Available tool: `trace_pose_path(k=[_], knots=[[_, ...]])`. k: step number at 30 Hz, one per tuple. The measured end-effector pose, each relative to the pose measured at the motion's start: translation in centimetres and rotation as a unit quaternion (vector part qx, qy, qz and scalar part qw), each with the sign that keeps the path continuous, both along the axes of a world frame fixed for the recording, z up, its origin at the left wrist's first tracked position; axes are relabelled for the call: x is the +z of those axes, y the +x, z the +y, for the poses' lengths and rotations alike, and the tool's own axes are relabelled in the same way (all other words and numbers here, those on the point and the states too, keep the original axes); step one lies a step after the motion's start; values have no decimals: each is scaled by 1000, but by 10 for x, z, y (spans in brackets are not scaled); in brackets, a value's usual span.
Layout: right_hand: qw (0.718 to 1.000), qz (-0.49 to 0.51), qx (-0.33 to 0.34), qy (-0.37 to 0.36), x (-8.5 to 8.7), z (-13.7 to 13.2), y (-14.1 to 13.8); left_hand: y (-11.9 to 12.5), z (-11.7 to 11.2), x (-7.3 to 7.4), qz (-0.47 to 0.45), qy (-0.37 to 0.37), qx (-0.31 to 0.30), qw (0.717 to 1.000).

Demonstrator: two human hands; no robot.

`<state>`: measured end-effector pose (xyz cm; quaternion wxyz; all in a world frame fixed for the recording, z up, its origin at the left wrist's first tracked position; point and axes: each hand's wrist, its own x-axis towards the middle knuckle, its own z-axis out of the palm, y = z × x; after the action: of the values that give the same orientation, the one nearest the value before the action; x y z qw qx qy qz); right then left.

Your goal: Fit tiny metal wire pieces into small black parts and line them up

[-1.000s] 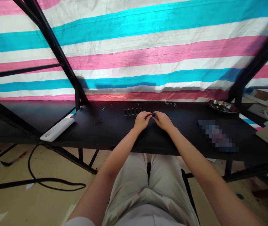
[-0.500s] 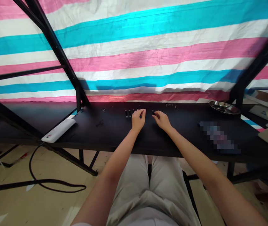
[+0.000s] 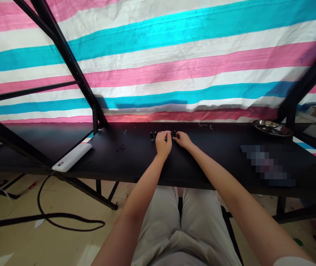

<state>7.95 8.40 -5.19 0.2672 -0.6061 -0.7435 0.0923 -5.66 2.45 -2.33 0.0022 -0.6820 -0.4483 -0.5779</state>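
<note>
On the black table my right hand [image 3: 183, 140] pinches a small black cylinder [image 3: 174, 133] with pale ends, holding it upright at the fingertips. Just left of it is my left hand [image 3: 163, 144], its thumb and forefinger drawn together; whatever lies between them is too small to make out. Beside the left hand stands a short row of similar small black cylinders [image 3: 151, 136], partly hidden behind the fingers. Several tiny pale pieces [image 3: 204, 125] lie in a line near the table's back edge, beyond the right hand.
A white power strip [image 3: 72, 157] with a black cable lies at the left. At the back right sits a shiny metal dish [image 3: 271, 128], with a blurred-out flat object [image 3: 267, 166] nearer me. Black frame posts [image 3: 73, 70] rise before a striped sheet [image 3: 174, 66].
My right hand has moved left, bringing the black cylinder close to my left hand. The left hand stays nearly in place, still pinched. The whole view has shifted slightly.
</note>
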Motion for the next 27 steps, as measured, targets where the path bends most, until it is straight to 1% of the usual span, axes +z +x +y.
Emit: trace_pose_path(k=[5, 8, 10, 12, 16, 20, 23, 27], knots=[[999, -40, -12, -15, 7, -7, -1, 0, 1, -1, 15, 5, 0, 1000], [997, -68, -26, 0, 9, -18, 3, 1, 0, -1, 35, 9, -5, 999], [995, -93, -28, 20, 8, -28, 9, 1, -2, -1, 67, 7, -23, 997], [992, -120, -25, 39, 7, -39, 18, 2, -4, 0, 123, -10, -59, 991], [985, -155, -34, 59, 3, -64, 36, 4, -8, -1, 255, -54, -139, 955], [984, -168, -40, 47, 0, -89, 50, 5, -13, -8, 332, -81, -199, 918], [987, -157, -29, 24, -4, -102, 55, 6, -18, -14, 364, -125, -220, 896], [989, -146, -24, -28, -7, -109, 55, 10, -22, -20, 406, -205, -211, 866]])
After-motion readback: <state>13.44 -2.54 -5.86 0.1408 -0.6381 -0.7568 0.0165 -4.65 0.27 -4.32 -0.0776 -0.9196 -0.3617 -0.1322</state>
